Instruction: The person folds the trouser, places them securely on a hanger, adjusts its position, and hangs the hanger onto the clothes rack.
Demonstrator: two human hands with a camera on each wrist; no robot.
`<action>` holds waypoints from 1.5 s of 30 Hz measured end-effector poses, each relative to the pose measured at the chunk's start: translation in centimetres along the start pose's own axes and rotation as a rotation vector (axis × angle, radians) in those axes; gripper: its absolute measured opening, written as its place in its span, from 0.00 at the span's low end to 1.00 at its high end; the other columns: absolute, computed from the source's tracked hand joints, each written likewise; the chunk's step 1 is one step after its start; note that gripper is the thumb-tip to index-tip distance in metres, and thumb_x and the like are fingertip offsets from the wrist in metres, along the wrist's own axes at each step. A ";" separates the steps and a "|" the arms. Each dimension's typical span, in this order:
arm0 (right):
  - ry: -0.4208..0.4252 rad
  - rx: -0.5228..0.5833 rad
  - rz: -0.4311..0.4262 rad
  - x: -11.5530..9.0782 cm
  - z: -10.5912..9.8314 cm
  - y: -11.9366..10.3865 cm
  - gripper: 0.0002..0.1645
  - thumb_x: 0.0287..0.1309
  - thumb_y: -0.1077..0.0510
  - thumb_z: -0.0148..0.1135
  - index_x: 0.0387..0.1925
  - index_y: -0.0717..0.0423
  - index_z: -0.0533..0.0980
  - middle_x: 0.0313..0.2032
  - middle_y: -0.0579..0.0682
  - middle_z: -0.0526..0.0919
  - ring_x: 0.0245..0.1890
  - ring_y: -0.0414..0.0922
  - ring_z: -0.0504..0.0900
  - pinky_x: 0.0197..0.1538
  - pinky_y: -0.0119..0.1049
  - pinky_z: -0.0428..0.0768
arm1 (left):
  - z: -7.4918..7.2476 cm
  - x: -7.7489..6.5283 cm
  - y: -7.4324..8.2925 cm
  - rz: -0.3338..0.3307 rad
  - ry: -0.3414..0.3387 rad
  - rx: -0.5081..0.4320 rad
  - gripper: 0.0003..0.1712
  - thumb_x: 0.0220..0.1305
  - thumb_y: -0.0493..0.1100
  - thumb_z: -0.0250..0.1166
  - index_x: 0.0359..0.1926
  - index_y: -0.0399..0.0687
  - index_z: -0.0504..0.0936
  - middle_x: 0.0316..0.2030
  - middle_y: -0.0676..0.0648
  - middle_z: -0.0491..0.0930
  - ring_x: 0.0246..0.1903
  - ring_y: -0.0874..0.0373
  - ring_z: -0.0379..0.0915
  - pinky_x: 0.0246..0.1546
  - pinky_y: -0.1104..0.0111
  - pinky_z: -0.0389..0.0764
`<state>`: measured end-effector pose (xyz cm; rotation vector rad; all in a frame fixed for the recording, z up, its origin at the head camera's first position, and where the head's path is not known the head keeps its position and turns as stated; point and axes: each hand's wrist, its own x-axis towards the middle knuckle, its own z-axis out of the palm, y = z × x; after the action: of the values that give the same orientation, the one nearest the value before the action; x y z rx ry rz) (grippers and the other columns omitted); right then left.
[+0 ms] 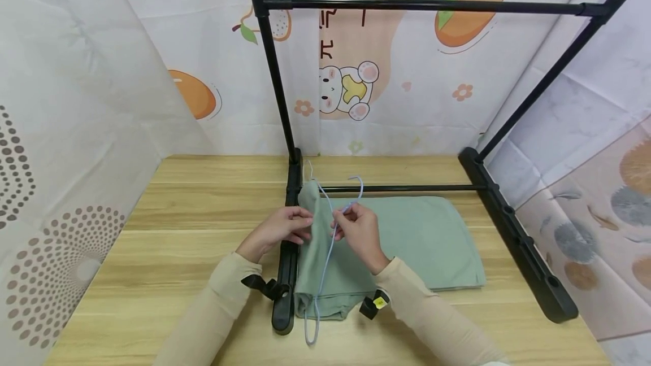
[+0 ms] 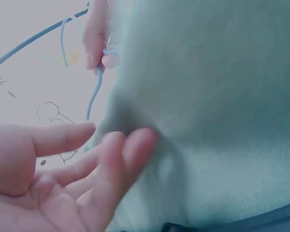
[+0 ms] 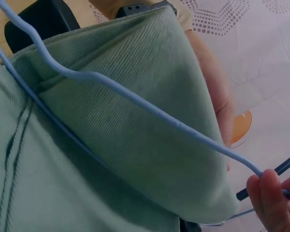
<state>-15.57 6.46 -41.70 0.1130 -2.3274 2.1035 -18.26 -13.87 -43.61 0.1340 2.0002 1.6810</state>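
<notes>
A folded sage-green garment [image 1: 407, 242] lies on the table, its left end lifted into an upright flap [image 1: 309, 253]. My left hand [image 1: 285, 226] is at the flap's outer side; in the left wrist view its loosely extended fingers [image 2: 140, 145] touch the cloth. With thumb and fingers my right hand [image 1: 362, 235] pinches a light blue wire hanger [image 1: 325, 267] near its hook [image 1: 361, 181]. In the right wrist view one hanger wire [image 3: 150, 107] crosses in front of the flap, and another runs below it, partly hidden by cloth.
A black rack stands around the garment, with a left foot [image 1: 285, 292], a right foot [image 1: 539, 275], a low crossbar [image 1: 407, 188] and a high top bar [image 1: 432, 5]. Wood-grain table [image 1: 168, 253] spreads to the left. Printed white sheets [image 1: 417, 83] hang behind and at both sides.
</notes>
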 end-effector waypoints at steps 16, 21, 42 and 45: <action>-0.026 0.004 -0.027 0.2 -0.4 0.7 0.07 0.62 0.68 0.60 0.29 0.69 0.75 0.25 0.68 0.83 0.14 0.37 0.79 0.22 0.33 0.82 | -0.5 1.8 0.6 0.260 0.054 0.748 0.25 0.71 0.31 0.48 0.67 0.33 0.67 0.70 0.35 0.61 0.71 0.39 0.56 0.69 0.47 0.61; -0.036 0.001 -0.024 0.2 -0.4 0.8 0.07 0.63 0.68 0.59 0.30 0.69 0.75 0.26 0.68 0.83 0.15 0.37 0.79 0.22 0.32 0.82 | 0.2 2.8 0.9 0.269 -0.065 0.920 0.26 0.70 0.29 0.43 0.68 0.34 0.66 0.71 0.38 0.61 0.71 0.42 0.56 0.71 0.50 0.60; -0.012 -0.132 -0.011 0.3 -1.2 -0.3 0.07 0.60 0.66 0.63 0.30 0.70 0.80 0.24 0.64 0.83 0.17 0.45 0.78 0.24 0.40 0.83 | 2.4 -1.6 -0.4 0.426 -0.371 1.011 0.10 0.57 0.43 0.70 0.41 0.47 0.88 0.44 0.51 0.83 0.46 0.59 0.77 0.51 0.68 0.77; -0.022 -0.140 0.001 -0.4 -1.3 -1.9 0.07 0.60 0.68 0.62 0.30 0.72 0.79 0.24 0.67 0.82 0.17 0.48 0.79 0.25 0.41 0.83 | 2.7 -1.7 -0.4 0.416 -0.382 1.038 0.07 0.56 0.41 0.71 0.38 0.48 0.89 0.44 0.50 0.83 0.46 0.59 0.76 0.51 0.69 0.77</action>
<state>-15.15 7.54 -39.71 0.1353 -2.4783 1.9419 -15.52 -12.19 -43.70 1.1850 2.4014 0.5470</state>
